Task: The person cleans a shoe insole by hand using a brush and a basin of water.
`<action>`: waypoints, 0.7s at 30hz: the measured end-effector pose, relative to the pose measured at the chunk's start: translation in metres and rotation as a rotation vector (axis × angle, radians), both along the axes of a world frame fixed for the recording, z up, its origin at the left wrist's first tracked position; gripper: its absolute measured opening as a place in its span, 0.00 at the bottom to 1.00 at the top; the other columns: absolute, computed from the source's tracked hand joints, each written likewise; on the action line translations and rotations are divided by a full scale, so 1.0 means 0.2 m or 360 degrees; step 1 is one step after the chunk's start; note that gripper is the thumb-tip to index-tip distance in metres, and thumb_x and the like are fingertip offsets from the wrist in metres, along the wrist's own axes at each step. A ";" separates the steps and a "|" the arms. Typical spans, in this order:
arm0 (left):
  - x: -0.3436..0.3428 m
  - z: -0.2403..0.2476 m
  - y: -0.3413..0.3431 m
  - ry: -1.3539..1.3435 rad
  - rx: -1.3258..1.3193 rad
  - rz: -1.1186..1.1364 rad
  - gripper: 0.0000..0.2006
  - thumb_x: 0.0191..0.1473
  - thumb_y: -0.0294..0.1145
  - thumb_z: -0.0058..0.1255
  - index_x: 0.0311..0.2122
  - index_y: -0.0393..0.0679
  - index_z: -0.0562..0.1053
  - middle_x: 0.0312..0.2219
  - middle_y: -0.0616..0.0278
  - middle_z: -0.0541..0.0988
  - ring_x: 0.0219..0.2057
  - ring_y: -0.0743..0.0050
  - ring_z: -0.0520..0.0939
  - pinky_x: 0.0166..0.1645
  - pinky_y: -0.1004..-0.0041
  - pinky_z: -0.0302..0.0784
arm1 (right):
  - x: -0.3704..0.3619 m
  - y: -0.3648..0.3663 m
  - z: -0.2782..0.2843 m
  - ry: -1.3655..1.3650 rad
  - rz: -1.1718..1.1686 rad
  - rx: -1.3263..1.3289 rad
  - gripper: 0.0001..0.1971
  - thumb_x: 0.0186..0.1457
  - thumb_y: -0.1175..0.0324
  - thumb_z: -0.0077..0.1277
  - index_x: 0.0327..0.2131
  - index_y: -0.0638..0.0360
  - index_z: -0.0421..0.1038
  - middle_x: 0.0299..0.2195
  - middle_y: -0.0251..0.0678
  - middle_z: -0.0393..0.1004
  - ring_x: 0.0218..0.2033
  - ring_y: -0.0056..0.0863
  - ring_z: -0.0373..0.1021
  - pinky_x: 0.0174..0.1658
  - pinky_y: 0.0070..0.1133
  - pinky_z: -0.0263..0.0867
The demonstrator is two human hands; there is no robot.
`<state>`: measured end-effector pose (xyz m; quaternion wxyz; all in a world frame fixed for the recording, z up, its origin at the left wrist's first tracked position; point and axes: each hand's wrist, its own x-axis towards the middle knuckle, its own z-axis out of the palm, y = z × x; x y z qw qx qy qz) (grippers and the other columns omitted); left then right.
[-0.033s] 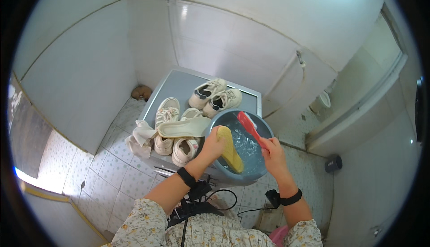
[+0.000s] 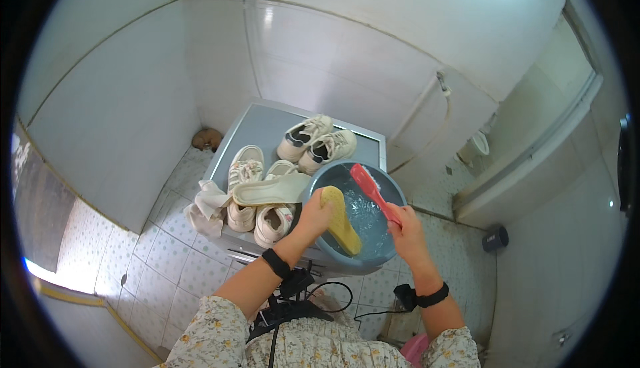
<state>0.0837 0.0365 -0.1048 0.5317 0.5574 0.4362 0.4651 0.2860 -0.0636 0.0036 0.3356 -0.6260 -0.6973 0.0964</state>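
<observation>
My left hand [image 2: 315,216] grips a yellow insole [image 2: 343,225] by its upper side and holds it slanted over a blue-grey basin [image 2: 397,198]. Clear water [image 2: 368,220] with a rippled, shiny surface fills part of the basin. In my right hand [image 2: 408,231] is the handle of a red scrub brush [image 2: 375,193], its head pointing up and left above the basin. Brush and insole are apart. Just left of the basin, a whitish insole [image 2: 277,190] lies across white shoes [image 2: 245,168].
Another pair of white sneakers [image 2: 313,143] sits behind the basin on a grey-topped appliance [image 2: 257,125]. White cloth [image 2: 210,205] drapes over its left edge. A dark bin [image 2: 495,239] stands on the tiled floor at right, and a hose [image 2: 445,118] hangs from a wall tap.
The whole view has shifted very slightly. Both hands keep hold of the insole and the brush in nearly the same places.
</observation>
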 end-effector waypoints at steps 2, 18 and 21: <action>-0.01 0.05 0.03 -0.0075 -0.0270 -0.0174 0.16 0.60 0.31 0.38 0.53 0.43 0.61 0.42 0.59 0.72 0.45 0.69 0.75 0.48 0.69 0.71 | -0.03 -0.08 0.01 0.0490 -0.0075 -0.0216 0.20 0.51 0.80 0.49 0.49 0.60 0.68 0.33 0.37 0.69 0.29 0.25 0.70 0.31 0.21 0.67; 0.00 0.15 0.21 -0.0352 0.0067 -0.0612 0.13 0.43 0.15 0.41 0.31 0.44 0.75 0.45 0.60 0.72 0.43 0.66 0.74 0.46 0.68 0.70 | -0.04 -0.15 0.01 0.0712 -0.0116 -0.0304 0.21 0.49 0.73 0.55 0.48 0.61 0.69 0.27 0.29 0.74 0.26 0.14 0.66 0.31 0.15 0.63; 0.02 0.27 0.14 0.0433 0.0995 -0.0281 0.13 0.39 0.13 0.42 0.24 0.45 0.76 0.45 0.58 0.71 0.43 0.60 0.74 0.47 0.68 0.69 | 0.03 -0.16 -0.04 0.1029 -0.0114 -0.0281 0.20 0.50 0.73 0.56 0.48 0.63 0.69 0.30 0.25 0.72 0.28 0.10 0.64 0.33 0.12 0.62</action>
